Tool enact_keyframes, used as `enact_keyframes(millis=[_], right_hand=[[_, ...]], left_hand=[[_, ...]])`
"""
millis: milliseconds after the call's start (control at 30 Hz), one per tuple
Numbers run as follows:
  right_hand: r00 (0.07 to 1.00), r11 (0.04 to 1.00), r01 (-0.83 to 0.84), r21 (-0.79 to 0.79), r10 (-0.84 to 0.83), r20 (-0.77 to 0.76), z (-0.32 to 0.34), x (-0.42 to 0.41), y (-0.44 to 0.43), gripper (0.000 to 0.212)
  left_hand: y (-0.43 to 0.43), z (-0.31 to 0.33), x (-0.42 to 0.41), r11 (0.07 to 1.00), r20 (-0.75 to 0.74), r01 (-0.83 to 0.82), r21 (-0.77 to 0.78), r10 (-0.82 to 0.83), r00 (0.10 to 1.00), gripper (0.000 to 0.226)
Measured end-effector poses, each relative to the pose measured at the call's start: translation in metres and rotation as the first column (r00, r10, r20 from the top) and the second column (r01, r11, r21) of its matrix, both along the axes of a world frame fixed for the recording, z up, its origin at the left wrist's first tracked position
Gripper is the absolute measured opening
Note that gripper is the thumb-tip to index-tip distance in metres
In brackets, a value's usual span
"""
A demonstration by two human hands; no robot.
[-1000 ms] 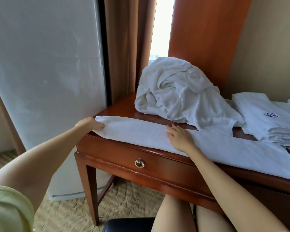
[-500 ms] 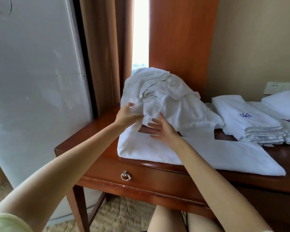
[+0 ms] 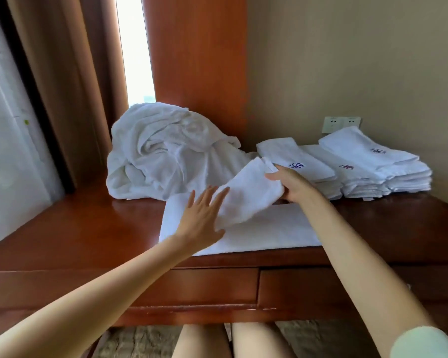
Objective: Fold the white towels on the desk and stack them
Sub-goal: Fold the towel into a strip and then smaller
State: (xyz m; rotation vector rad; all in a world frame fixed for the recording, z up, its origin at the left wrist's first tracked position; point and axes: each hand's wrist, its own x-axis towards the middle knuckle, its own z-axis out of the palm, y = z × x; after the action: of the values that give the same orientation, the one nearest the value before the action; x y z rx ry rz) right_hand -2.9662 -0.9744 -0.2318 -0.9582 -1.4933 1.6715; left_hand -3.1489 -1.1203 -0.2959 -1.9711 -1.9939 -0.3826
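A white towel (image 3: 246, 226) lies folded in a strip along the front of the wooden desk (image 3: 88, 228). My right hand (image 3: 292, 183) grips its raised end, lifted over the strip toward the right. My left hand (image 3: 204, 215) rests with straight fingers on the towel at the fold. A heap of unfolded white towels (image 3: 166, 156) sits behind, at the desk's back left. Folded towels with purple emblems are stacked in piles (image 3: 360, 169) at the back right.
A wall socket (image 3: 340, 124) sits above the stacks. Brown curtains (image 3: 70, 81) and a wooden panel (image 3: 197, 60) rise behind the desk. Two drawers (image 3: 166, 288) run under the desktop, and my knees show below the edge.
The long towel strip has been folded over on itself. My left hand carried its left end rightward; my right hand now holds the raised end, and my left hand lies flat. The view has shifted right.
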Motion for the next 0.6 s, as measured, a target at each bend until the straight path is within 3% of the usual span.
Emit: enact_keyframes(millis=[67,167,200,300,433,533,600], right_hand=[[0.983,0.993,0.046,0.111,-0.065,0.172,-0.010,0.037,0.011,0.043],[0.834,0.948,-0.015,0.319,-0.164,0.526,-0.039,0.072,0.016,0.039],[0.809,0.936,-0.026,0.351,-0.187,0.558,-0.048,0.079,0.017,0.041],[0.879,0.931,0.021,0.364,-0.191,0.437,-0.060,0.086,0.020,0.064],[0.891,0.904,0.111,0.412,-0.274,0.361,-0.048,0.096,0.029,0.082],[0.821,0.904,0.085,0.419,-0.302,0.485,-0.043,0.112,0.033,0.091],[0.746,0.939,0.032,0.343,-0.250,0.617,-0.049,0.120,0.029,0.098]], left_hand=[[0.002,-0.006,0.000,0.991,-0.010,-0.041,-0.131,0.040,0.999,0.099],[0.006,-0.016,0.009,0.957,-0.004,-0.059,-0.285,0.061,0.998,0.087],[0.007,-0.019,0.013,0.950,0.002,-0.057,-0.308,0.060,0.998,0.083],[0.010,-0.024,0.016,0.954,0.007,-0.075,-0.290,0.081,0.997,0.080],[0.007,-0.023,0.011,0.959,-0.131,-0.148,-0.240,0.119,0.984,0.085],[0.005,-0.020,0.008,0.966,-0.174,-0.142,-0.217,0.105,0.979,0.086],[0.005,-0.018,0.011,0.963,-0.160,-0.118,-0.241,0.081,0.984,0.082]])
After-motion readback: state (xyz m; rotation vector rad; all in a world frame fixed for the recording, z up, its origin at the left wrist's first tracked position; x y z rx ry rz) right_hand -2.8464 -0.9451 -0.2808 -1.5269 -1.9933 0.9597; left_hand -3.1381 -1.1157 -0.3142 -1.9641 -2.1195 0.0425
